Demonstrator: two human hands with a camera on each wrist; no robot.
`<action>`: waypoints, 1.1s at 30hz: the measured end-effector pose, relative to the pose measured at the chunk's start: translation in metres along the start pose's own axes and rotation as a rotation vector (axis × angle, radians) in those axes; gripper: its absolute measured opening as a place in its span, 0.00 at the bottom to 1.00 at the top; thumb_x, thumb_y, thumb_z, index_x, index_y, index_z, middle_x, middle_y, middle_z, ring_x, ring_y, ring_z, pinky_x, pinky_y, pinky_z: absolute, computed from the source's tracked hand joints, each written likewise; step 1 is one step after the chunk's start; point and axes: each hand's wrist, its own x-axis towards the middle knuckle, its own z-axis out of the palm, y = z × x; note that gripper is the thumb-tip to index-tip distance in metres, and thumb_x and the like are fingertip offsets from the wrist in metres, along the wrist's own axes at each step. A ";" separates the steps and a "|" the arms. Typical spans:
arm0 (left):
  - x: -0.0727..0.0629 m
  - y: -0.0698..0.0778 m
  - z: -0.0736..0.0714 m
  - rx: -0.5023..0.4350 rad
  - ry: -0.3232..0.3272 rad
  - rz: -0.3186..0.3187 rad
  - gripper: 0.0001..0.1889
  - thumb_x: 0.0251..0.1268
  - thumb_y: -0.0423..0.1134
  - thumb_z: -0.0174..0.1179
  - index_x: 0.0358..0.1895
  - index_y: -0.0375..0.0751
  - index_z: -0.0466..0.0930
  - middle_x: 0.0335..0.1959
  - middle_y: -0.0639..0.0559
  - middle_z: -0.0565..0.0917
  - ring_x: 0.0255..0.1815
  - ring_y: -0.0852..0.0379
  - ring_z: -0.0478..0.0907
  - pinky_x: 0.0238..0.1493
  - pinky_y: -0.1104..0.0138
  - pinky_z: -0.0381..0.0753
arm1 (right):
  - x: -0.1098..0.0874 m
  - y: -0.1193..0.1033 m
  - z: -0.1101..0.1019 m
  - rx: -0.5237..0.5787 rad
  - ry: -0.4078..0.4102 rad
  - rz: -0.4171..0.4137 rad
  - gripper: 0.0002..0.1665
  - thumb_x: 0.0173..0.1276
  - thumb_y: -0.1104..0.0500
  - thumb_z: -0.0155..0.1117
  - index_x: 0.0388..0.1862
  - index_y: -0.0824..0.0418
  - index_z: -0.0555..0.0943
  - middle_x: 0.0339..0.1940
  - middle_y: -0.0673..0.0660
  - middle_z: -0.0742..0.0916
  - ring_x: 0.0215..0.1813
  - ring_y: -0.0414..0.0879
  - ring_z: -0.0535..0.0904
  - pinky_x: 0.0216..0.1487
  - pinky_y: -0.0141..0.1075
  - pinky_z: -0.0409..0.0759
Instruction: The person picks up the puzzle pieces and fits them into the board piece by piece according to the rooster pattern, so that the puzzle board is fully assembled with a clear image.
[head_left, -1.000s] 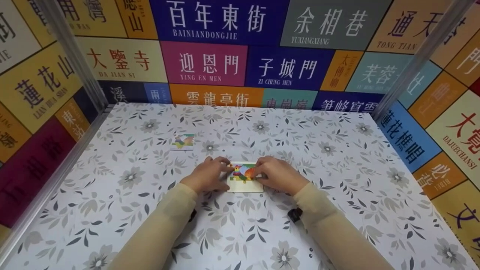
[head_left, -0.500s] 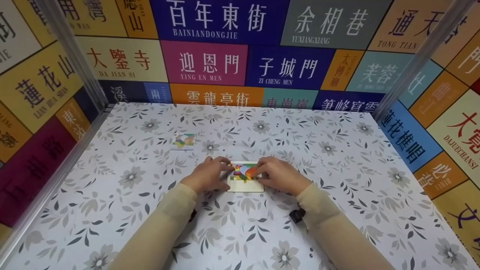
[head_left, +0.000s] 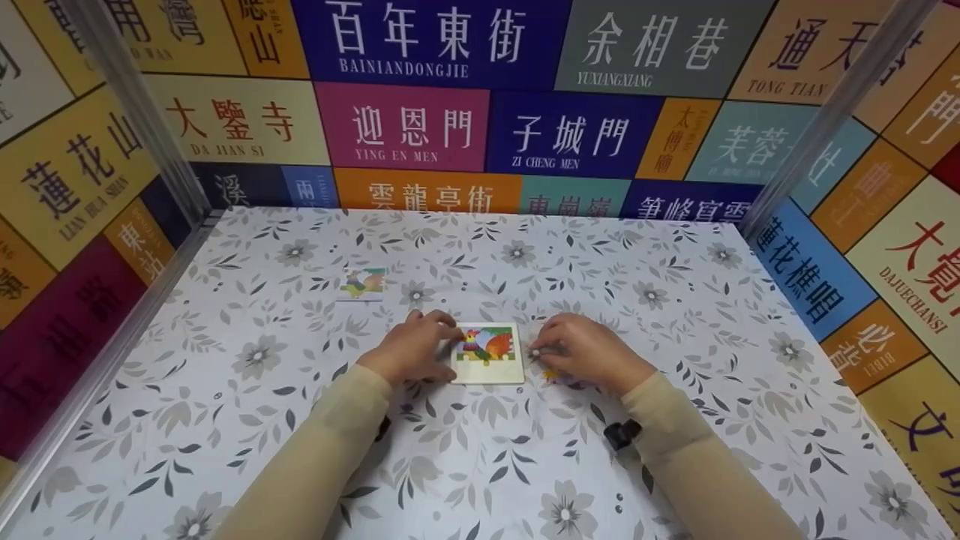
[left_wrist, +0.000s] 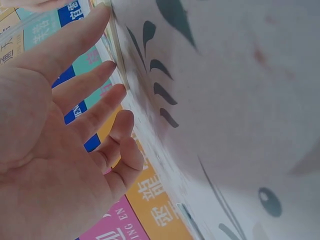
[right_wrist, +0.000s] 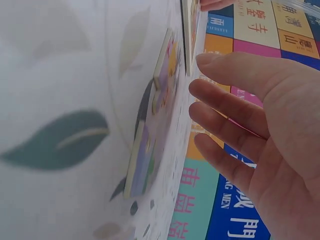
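Note:
A small puzzle board (head_left: 487, 373) lies on the table; its upper part shows a colourful rooster picture and its lower part is bare cream. My left hand (head_left: 420, 347) rests at the board's left side, thumb and fingers touching the edge, as the left wrist view also shows on the board's rim (left_wrist: 119, 55). To the right of the board my right hand (head_left: 585, 349) hovers with loosely bent fingers, holding nothing. Below it lie loose puzzle pieces (right_wrist: 142, 162), mostly hidden by the hand in the head view, where a yellow bit (head_left: 551, 374) shows.
A square picture card (head_left: 363, 285) with a similar rooster picture lies farther back on the left. The table wears a white cloth (head_left: 300, 465) with grey flowers and leaves. Panels of coloured signs (head_left: 412, 127) stand behind and at both sides.
My right hand has left the board's upper right corner and moved right, over the loose pieces, uncovering more of the rooster picture. The left hand stays at the board's left edge.

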 end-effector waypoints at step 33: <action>0.000 0.004 -0.004 -0.028 -0.047 -0.036 0.33 0.56 0.43 0.78 0.68 0.50 0.80 0.74 0.49 0.71 0.70 0.42 0.66 0.68 0.48 0.72 | -0.048 0.046 -0.024 -0.017 -0.016 0.083 0.09 0.65 0.61 0.74 0.43 0.57 0.92 0.42 0.52 0.91 0.45 0.49 0.86 0.52 0.48 0.83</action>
